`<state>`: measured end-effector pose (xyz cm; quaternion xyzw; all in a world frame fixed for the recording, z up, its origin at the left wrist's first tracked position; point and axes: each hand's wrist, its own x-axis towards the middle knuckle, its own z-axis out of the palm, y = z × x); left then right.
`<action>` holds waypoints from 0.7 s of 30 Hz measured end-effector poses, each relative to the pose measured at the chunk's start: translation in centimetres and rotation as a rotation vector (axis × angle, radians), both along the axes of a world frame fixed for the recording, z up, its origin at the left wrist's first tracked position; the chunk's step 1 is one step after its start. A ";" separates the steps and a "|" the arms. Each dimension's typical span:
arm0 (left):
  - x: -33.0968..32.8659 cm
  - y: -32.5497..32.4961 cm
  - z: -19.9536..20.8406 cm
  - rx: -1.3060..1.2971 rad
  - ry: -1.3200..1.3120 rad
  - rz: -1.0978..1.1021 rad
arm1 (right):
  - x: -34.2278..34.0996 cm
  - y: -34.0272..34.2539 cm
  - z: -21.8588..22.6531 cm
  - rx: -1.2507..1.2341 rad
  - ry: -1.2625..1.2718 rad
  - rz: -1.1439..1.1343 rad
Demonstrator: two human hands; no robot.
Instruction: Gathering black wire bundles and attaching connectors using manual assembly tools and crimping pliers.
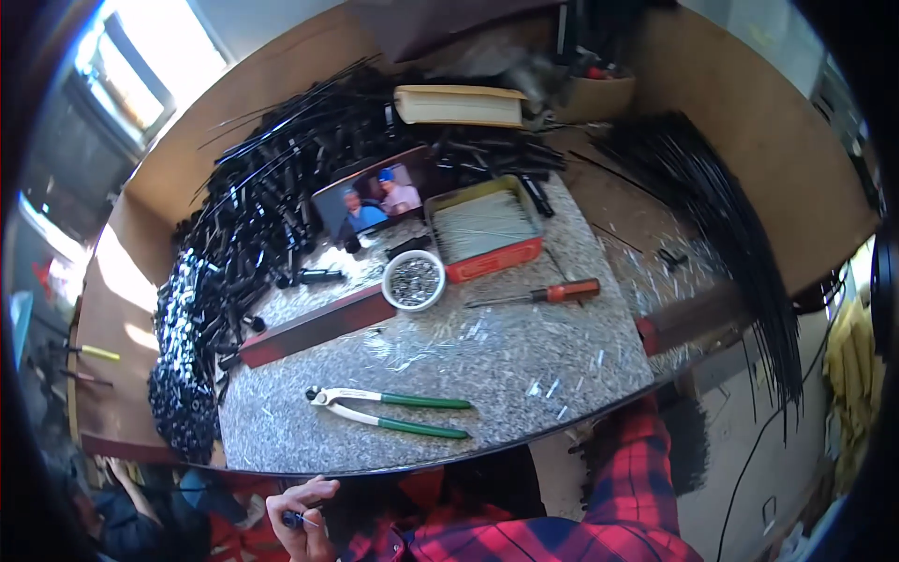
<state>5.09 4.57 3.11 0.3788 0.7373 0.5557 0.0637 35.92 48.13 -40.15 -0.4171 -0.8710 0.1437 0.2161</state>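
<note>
My left hand [302, 518] is just below the table's near edge, fingers curled around a small black cylindrical part [293, 519]. My right hand is out of sight; only the red-and-navy checked sleeve [637, 464] shows, running up to the table edge. Closest to my left hand on the granite-patterned top [524, 375] lie end-cutting pincers [398, 410] with green handles, jaws toward the left. Farther back are a screwdriver [562, 291] with an orange-red handle and a white bowl [413, 304] of small metal pieces. Behind them stands a red-and-yellow tin [496, 266] holding thin pale rods.
Black tubular parts [272, 187] pile up along the left and back. A phone [370, 199] playing a video leans there, near a dark red bar [318, 326]. Long black rods [721, 206] hang over the right edge. Another person's arm [134, 492] shows at lower left.
</note>
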 end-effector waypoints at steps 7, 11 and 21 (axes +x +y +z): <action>-0.7 -0.3 0.4 0.017 -0.013 0.024 | 1.9 0.4 6.3 0.217 -0.214 0.308; -1.9 -0.7 -0.4 0.035 0.020 -0.042 | 0.8 -2.7 10.3 0.360 -0.352 0.422; -2.8 -3.2 -0.8 0.276 -0.109 -0.159 | -16.0 -21.7 44.5 -1.092 -0.008 1.157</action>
